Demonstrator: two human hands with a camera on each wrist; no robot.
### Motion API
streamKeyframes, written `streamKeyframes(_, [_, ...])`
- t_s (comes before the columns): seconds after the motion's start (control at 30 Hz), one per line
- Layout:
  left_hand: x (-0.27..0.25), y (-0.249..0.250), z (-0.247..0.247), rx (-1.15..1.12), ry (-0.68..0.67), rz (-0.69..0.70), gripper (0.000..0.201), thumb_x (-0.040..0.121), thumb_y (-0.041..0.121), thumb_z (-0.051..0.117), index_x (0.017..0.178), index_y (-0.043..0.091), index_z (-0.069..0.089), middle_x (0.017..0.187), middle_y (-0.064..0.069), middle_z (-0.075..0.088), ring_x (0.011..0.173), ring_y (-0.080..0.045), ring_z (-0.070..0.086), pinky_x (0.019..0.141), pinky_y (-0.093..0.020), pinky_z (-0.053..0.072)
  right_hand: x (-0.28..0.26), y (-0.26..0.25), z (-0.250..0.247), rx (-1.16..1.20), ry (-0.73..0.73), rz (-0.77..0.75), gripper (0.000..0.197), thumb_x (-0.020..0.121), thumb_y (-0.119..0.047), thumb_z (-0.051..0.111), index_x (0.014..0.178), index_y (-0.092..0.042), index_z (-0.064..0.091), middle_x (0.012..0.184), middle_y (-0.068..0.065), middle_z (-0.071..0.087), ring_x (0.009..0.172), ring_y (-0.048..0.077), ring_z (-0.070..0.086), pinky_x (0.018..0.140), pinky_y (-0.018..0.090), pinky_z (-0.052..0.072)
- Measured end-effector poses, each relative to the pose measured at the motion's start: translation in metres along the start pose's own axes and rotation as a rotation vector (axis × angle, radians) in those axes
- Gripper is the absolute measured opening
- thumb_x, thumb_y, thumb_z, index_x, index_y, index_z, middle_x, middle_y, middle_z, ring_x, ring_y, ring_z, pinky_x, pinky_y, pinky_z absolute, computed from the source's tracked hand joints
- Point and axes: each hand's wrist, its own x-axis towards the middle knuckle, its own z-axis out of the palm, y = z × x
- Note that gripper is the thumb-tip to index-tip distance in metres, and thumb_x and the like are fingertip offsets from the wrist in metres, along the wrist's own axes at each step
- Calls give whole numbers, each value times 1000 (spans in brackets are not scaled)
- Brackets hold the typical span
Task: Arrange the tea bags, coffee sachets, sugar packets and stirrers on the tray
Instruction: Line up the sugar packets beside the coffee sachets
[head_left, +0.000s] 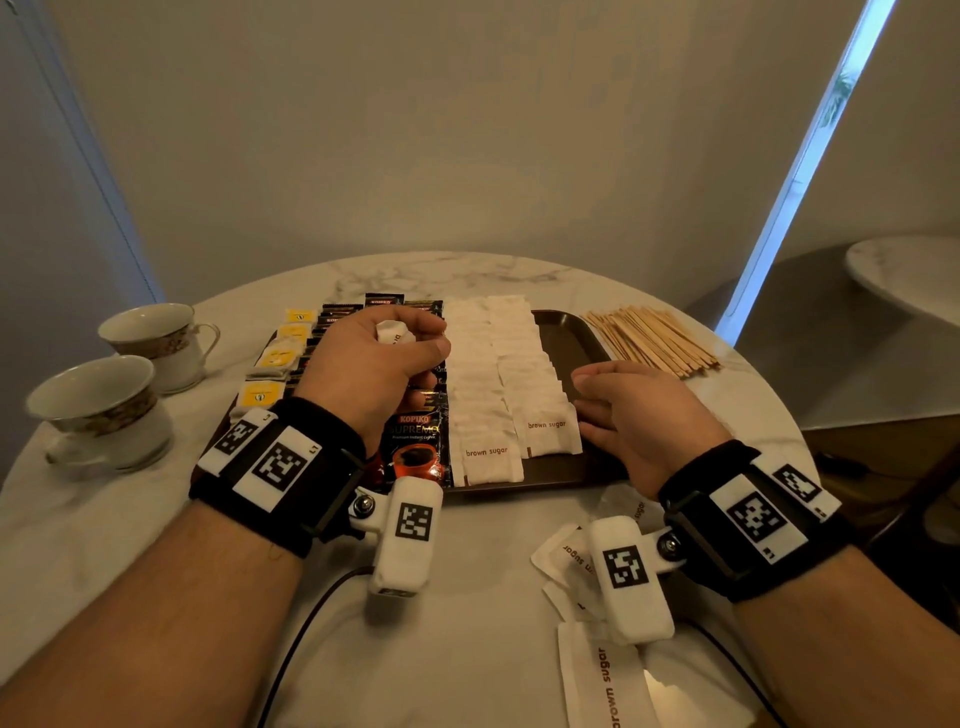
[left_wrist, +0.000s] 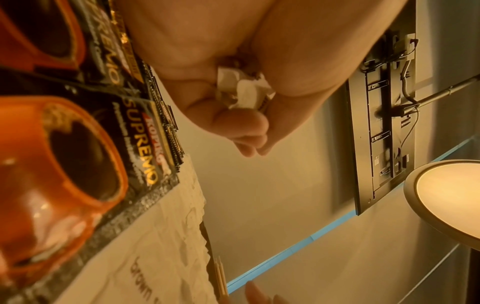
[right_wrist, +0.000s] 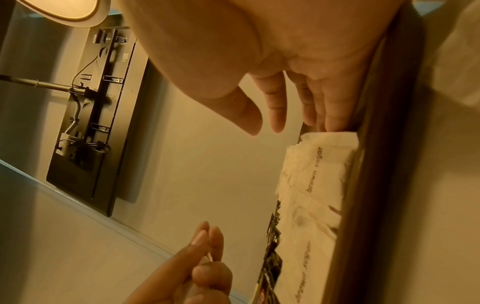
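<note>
coffee sachet (head_left: 414, 447): "KOPIKO SUPREMO" | sugar packets (head_left: 548, 431): "brown sugar"

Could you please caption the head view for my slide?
Left hand holds a crumpled sugar packet above the tray; right hand rests beside the sugar rows.

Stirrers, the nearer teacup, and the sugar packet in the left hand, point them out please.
stirrers (head_left: 652, 338), head view, middle of the pile.
nearer teacup (head_left: 98, 410), head view, its outer wall.
sugar packet (left_wrist: 246, 92), left wrist view, crumpled white paper.

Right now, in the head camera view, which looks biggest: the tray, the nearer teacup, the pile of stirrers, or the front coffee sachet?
1. tray
2. nearer teacup and pile of stirrers: too alike to rank; the cup is also nearer the camera
3. front coffee sachet, partly hidden by the left wrist
</note>
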Motion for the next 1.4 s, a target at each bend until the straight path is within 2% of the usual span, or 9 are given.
streamKeyframes(0.1, [0,0,0,-4,-41,-35,12,90,7,75,99,15,74,79,2,66,57,-11,56,44,-23,44,-2,-7,1,-27,84,-40,13,99,-12,61,105,-20,68,114,5,66,110,21,63,97,42,56])
streamKeyframes(0.23, [-2,4,6,-56,-100,-127,16,90,4,63,100,14,70,92,-5,61,62,-14,50,42,-24,36,-6,-15,8,15,-69,-15,13,99,-11,61,110,-8,69,106,13,72,97,25,73,80,34,61])
streamKeyframes(0.5, [-9,11,7,-237,-168,-189,44,71,-20,29,98,7,53,104,-18,62,70,-23,51,49,-31,40,-4,-21,16,-53,-186,44,20,99,-13,63,116,-5,67,106,13,73,93,23,74,78,32,61])
streamKeyframes(0.63, [-6,6,11,-133,-170,-121,50,84,-27,46,109,15,58,115,-15,66,85,-25,67,61,-30,60,-5,-25,27,-51,-277,-95,23,97,-26,68,111,-9,71,102,10,72,87,20,70,77,31,58])
streamKeyframes(0.77, [-10,3,11,-161,-194,-48,45,87,-19,64,118,13,59,103,-12,75,91,-26,75,74,-35,63,-2,-26,44,-261,-316,-223,26,85,-40,79,100,-19,75,94,0,75,82,13,69,74,31,57])
streamKeyframes(0.87, [-9,4,12,-186,-149,-45,40,88,-20,60,113,11,57,105,-16,72,98,-33,74,74,-37,63,4,-28,52,-348,-314,-256,22,84,-31,82,97,-16,73,93,3,76,78,10,67,72,29,57])
streamKeyframes(1.1, [1,5,9,-278,30,-96,38,85,-21,40,106,6,56,123,-22,64,97,-38,74,63,-35,62,16,-32,60,-12,-366,-170,12,91,-5,72,84,-10,64,85,9,72,74,19,69,67,32,58])
streamKeyframes(1.27, [5,4,5,-267,74,-122,57,84,-19,35,128,10,56,111,-17,64,83,-28,70,55,-31,58,18,-24,63,127,-366,-182,10,92,1,68,90,-9,65,80,7,68,69,19,67,67,34,58])
streamKeyframes(1.4, [1,8,2,-323,27,-151,50,71,-12,36,106,14,60,93,-11,53,69,-20,54,49,-30,49,18,-24,60,160,-336,-222,14,95,0,60,96,-9,70,88,8,73,72,14,71,64,31,58])
